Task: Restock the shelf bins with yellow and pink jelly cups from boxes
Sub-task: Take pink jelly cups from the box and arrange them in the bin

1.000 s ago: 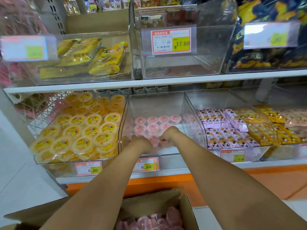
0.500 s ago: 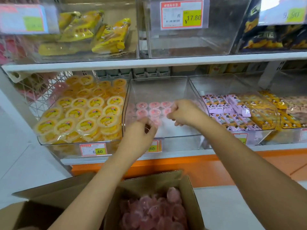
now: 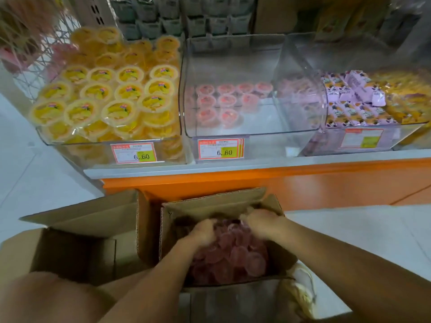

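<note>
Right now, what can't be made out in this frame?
1. Left hand and right hand, head view: the fingers are motion-blurred and sunk among the pink cups in the right box, so I cannot tell whether they hold any.
2. Left box, head view: its inside is in shadow, so the contents are hidden.
3. Price tags, head view: only 6.60 can be read. The rest is too small.

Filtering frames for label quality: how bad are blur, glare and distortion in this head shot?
Head view: the left hand, right hand and pink jelly cups in the box are motion-smeared; the clear middle bin carries hazy reflections on its walls, though its price tag is legible; the shelf edge bows from the wide lens.
</note>
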Action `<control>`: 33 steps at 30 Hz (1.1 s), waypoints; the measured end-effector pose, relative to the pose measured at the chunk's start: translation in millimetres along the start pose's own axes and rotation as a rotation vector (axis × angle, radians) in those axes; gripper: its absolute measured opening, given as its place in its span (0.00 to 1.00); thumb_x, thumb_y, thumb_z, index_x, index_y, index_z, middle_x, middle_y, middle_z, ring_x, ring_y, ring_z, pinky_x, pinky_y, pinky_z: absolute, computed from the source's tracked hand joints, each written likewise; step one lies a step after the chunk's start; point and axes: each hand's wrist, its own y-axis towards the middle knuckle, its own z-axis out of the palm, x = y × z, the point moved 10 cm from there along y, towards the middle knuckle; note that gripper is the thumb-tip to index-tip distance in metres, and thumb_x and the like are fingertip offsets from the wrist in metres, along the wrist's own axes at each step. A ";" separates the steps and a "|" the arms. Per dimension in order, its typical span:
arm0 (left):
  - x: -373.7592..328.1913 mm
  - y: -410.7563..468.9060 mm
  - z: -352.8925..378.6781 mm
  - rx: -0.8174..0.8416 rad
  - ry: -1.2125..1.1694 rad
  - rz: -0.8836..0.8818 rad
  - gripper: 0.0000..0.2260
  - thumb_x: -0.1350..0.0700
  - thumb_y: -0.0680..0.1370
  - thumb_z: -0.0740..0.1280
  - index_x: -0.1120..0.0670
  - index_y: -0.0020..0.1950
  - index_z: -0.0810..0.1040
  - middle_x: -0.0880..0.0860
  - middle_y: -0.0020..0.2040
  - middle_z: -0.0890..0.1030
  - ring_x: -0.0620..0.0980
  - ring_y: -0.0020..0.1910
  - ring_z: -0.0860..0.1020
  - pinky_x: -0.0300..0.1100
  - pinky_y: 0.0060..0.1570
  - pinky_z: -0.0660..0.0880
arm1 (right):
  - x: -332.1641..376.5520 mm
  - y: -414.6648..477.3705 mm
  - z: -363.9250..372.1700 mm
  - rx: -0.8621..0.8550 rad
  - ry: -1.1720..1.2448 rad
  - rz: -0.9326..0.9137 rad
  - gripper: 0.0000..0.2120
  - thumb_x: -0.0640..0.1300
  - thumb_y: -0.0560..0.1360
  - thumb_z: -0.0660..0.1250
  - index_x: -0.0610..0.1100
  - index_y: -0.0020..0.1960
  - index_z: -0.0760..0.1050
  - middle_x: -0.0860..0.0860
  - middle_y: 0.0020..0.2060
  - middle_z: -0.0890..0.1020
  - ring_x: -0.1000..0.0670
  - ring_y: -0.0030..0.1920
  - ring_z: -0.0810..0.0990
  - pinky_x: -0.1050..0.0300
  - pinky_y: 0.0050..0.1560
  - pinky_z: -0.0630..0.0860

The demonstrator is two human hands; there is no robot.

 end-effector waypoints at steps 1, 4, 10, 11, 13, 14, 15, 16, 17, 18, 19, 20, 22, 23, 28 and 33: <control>-0.6 6.3 6.1 -0.009 0.011 0.003 0.16 0.53 0.78 0.64 0.53 0.66 0.74 0.54 0.61 0.78 0.54 0.61 0.75 0.40 0.57 0.70 | -2.9 9.0 7.0 -0.026 -0.050 -0.012 0.17 0.40 0.81 0.53 0.43 0.69 0.67 0.42 0.66 0.71 0.40 0.62 0.73 0.47 0.58 0.75; -7.7 24.8 18.3 -0.046 0.015 0.061 0.20 0.55 0.78 0.64 0.55 0.70 0.71 0.57 0.65 0.76 0.57 0.63 0.74 0.44 0.61 0.71 | -11.1 24.1 19.8 -0.039 -0.119 0.070 0.21 0.39 0.82 0.52 0.42 0.75 0.59 0.41 0.74 0.58 0.39 0.70 0.66 0.47 0.60 0.73; -22.4 45.7 32.8 -0.044 0.101 0.118 0.24 0.44 0.74 0.60 0.53 0.67 0.73 0.56 0.66 0.75 0.55 0.63 0.74 0.42 0.59 0.68 | -21.7 32.8 25.4 -0.092 -0.172 0.105 0.18 0.40 0.82 0.50 0.40 0.70 0.63 0.37 0.69 0.66 0.40 0.59 0.76 0.46 0.57 0.73; -22.1 47.5 30.6 -0.064 0.124 0.102 0.21 0.46 0.75 0.61 0.52 0.66 0.74 0.56 0.65 0.76 0.55 0.62 0.74 0.42 0.57 0.69 | -23.4 34.2 25.6 -0.116 -0.186 0.096 0.18 0.40 0.81 0.50 0.40 0.70 0.64 0.38 0.67 0.68 0.40 0.59 0.76 0.46 0.57 0.73; -19.4 51.7 23.7 -0.117 0.130 0.076 0.15 0.52 0.77 0.64 0.51 0.63 0.77 0.55 0.62 0.78 0.55 0.60 0.76 0.42 0.55 0.70 | -21.0 34.8 22.9 -0.132 -0.224 0.063 0.16 0.40 0.81 0.51 0.40 0.67 0.66 0.40 0.63 0.73 0.41 0.59 0.76 0.47 0.57 0.73; -16.9 52.6 19.4 -0.141 0.110 0.066 0.14 0.53 0.77 0.65 0.51 0.62 0.78 0.55 0.61 0.79 0.55 0.60 0.76 0.42 0.55 0.70 | -19.5 36.0 20.7 -0.137 -0.226 0.047 0.15 0.40 0.81 0.52 0.41 0.65 0.68 0.41 0.62 0.76 0.42 0.58 0.77 0.48 0.57 0.73; -13.8 53.0 16.7 -0.147 0.085 0.054 0.14 0.54 0.75 0.66 0.50 0.61 0.78 0.54 0.60 0.80 0.54 0.60 0.77 0.42 0.56 0.71 | -18.0 34.8 17.4 -0.141 -0.199 0.040 0.14 0.39 0.80 0.53 0.41 0.64 0.70 0.42 0.60 0.77 0.42 0.58 0.77 0.48 0.57 0.73; -11.5 54.3 15.4 -0.145 0.079 0.052 0.14 0.54 0.74 0.67 0.51 0.60 0.79 0.54 0.59 0.81 0.54 0.60 0.77 0.43 0.57 0.72 | -18.2 33.5 14.2 -0.138 -0.149 0.038 0.13 0.39 0.80 0.54 0.41 0.62 0.71 0.43 0.59 0.78 0.42 0.59 0.77 0.49 0.57 0.72; -9.3 54.2 14.7 -0.137 0.072 0.051 0.14 0.54 0.74 0.68 0.52 0.60 0.79 0.54 0.59 0.81 0.54 0.59 0.77 0.44 0.57 0.73 | -18.8 30.2 11.2 -0.129 -0.063 0.034 0.12 0.39 0.80 0.55 0.41 0.61 0.73 0.43 0.58 0.78 0.43 0.58 0.77 0.50 0.57 0.72; -7.9 51.9 11.6 -0.134 0.056 0.042 0.14 0.55 0.74 0.67 0.53 0.59 0.79 0.55 0.58 0.81 0.55 0.59 0.77 0.43 0.56 0.73 | -21.0 26.8 9.3 -0.110 0.058 0.027 0.11 0.39 0.79 0.57 0.41 0.59 0.74 0.44 0.57 0.79 0.43 0.57 0.77 0.52 0.55 0.73; -6.2 48.5 6.4 -0.139 0.026 0.021 0.13 0.56 0.75 0.66 0.55 0.59 0.78 0.56 0.58 0.81 0.56 0.59 0.77 0.43 0.56 0.72 | -25.0 22.4 7.2 -0.080 0.211 0.018 0.10 0.39 0.78 0.60 0.42 0.57 0.76 0.45 0.54 0.80 0.43 0.54 0.78 0.54 0.51 0.73; -5.7 43.3 -0.4 -0.149 -0.002 -0.007 0.13 0.56 0.76 0.66 0.57 0.59 0.78 0.56 0.58 0.81 0.56 0.58 0.77 0.42 0.55 0.72 | -26.9 15.6 4.8 -0.031 0.376 -0.013 0.08 0.40 0.77 0.64 0.43 0.55 0.76 0.47 0.52 0.80 0.45 0.51 0.78 0.56 0.47 0.73; -2.4 28.6 -15.4 -0.149 -0.078 -0.084 0.13 0.53 0.75 0.68 0.59 0.57 0.80 0.56 0.54 0.82 0.54 0.54 0.79 0.41 0.51 0.73 | -25.1 -6.5 -1.4 0.143 0.742 -0.093 0.14 0.41 0.73 0.72 0.43 0.57 0.75 0.47 0.52 0.80 0.50 0.47 0.79 0.60 0.43 0.76; 0.1 19.4 -23.4 -0.138 -0.132 -0.128 0.14 0.53 0.75 0.69 0.61 0.55 0.80 0.58 0.50 0.82 0.54 0.50 0.80 0.40 0.48 0.73 | -21.7 -20.7 -8.0 0.224 0.933 -0.141 0.17 0.40 0.72 0.72 0.40 0.60 0.73 0.46 0.52 0.80 0.52 0.46 0.80 0.62 0.43 0.77; -35.1 -61.1 -55.9 0.078 -0.861 -0.095 0.06 0.64 0.77 0.67 0.64 0.51 0.78 0.55 0.36 0.82 0.48 0.35 0.81 0.40 0.43 0.80 | -17.1 -83.9 -62.3 0.276 1.619 -0.429 0.33 0.47 0.66 0.78 0.33 0.63 0.69 0.46 0.42 0.80 0.53 0.37 0.78 0.66 0.36 0.75; -120.6 -153.7 -108.2 0.223 -1.145 0.247 0.08 0.62 0.70 0.67 0.62 0.46 0.83 0.61 0.45 0.83 0.52 0.39 0.83 0.43 0.41 0.81 | -16.2 -134.1 -136.1 0.063 1.873 -0.690 0.28 0.45 0.62 0.81 0.48 0.61 0.79 0.44 0.51 0.77 0.47 0.47 0.74 0.61 0.45 0.76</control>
